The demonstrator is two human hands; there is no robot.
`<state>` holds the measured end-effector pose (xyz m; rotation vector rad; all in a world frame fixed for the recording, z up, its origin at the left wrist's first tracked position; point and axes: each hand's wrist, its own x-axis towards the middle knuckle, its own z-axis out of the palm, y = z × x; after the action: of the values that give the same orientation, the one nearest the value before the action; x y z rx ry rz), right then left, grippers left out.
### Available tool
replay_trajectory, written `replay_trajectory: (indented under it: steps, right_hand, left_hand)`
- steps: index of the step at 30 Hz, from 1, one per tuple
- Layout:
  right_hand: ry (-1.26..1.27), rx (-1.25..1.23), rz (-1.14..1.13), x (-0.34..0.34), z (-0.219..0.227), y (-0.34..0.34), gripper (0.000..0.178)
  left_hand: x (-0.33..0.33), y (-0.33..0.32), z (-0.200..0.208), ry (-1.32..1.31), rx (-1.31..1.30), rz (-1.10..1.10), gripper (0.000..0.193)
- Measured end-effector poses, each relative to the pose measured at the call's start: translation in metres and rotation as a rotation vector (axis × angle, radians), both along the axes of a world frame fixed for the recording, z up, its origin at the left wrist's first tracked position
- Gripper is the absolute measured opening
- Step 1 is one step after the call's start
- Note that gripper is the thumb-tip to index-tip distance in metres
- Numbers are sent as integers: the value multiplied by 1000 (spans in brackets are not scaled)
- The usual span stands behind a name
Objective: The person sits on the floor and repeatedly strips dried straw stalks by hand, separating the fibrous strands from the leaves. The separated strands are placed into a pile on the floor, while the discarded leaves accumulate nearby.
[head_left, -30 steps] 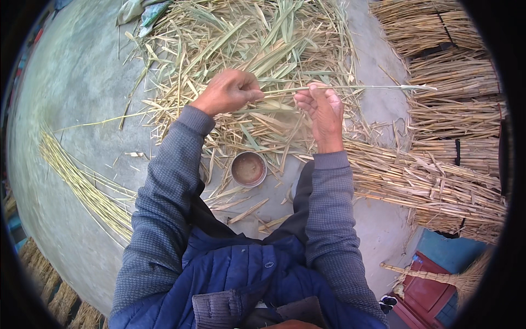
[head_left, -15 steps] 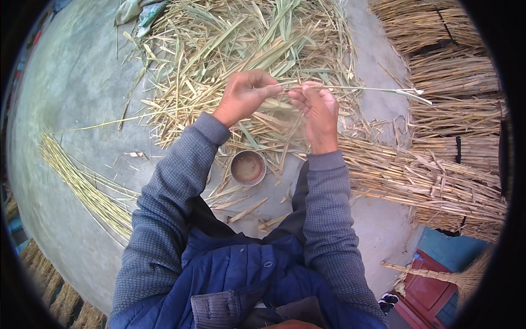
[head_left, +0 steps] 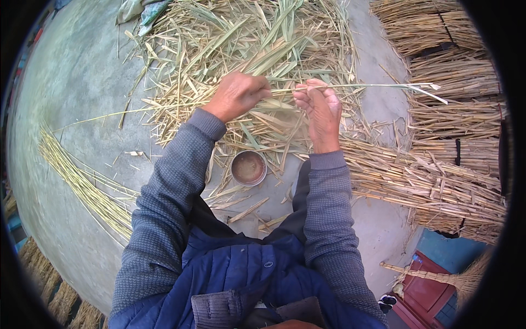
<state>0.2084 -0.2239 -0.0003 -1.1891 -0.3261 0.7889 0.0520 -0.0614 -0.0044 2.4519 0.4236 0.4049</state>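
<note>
A long thin reed stalk [head_left: 378, 85] runs across in front of me, its right end split into pale leafy strips. My left hand [head_left: 238, 94] is closed around it, with the fingers turned downward and partly hidden. A short way to the right, my right hand [head_left: 319, 112] pinches the same stalk between thumb and fingers, palm toward me. Leftward the stalk stretches over the floor toward a bundle of thin, peeled green-yellow stalks [head_left: 82, 183]. Beneath both hands lies a wide heap of stripped dry leaves [head_left: 203, 66].
A small round bowl [head_left: 249, 168] sits on the concrete floor [head_left: 82, 93] between my legs. To the right lies a thick bunch of unpeeled reeds [head_left: 422, 178], beside several tied bundles [head_left: 455, 71]. A broom-like bundle [head_left: 455, 279] and a red panel [head_left: 424, 288] are at lower right.
The stalk's split end has shifted to the right. My left hand has moved slightly left and rolled over, its fingers now curled down. My right hand has barely moved.
</note>
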Motion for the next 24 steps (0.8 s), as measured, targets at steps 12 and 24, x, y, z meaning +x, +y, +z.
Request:
replay_trajectory:
  steps: [12,24]
  right_hand:
    - [-101,24,-113,-6,-9,2,22]
    - [-73,36,-366,41,1,-20,25]
  left_hand:
    - [4,-5,-2,-70,63,51,18]
    - [-10,8,-9,-78,161,10,15]
